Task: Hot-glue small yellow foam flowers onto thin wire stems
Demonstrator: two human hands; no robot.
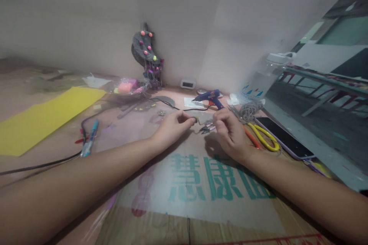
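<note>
My left hand [172, 126] rests on a sheet of printed cardboard [201, 191], its fingers pinched on a small dark piece with a thin wire [201, 123]. My right hand [230, 132] is closed on the wire's other end, close by. A small dark tool or clip [206, 129] lies on the cardboard between the two hands; I cannot make out what it is.
A blue glue gun [209, 97] lies behind the hands. Yellow-handled scissors [263, 136] and a phone [284, 138] are at the right, grey twine [248, 111] beside them. A yellow sheet [43, 118], a blue pen [89, 138] and a black cable lie left. A dark beaded ornament [146, 51] leans at the wall.
</note>
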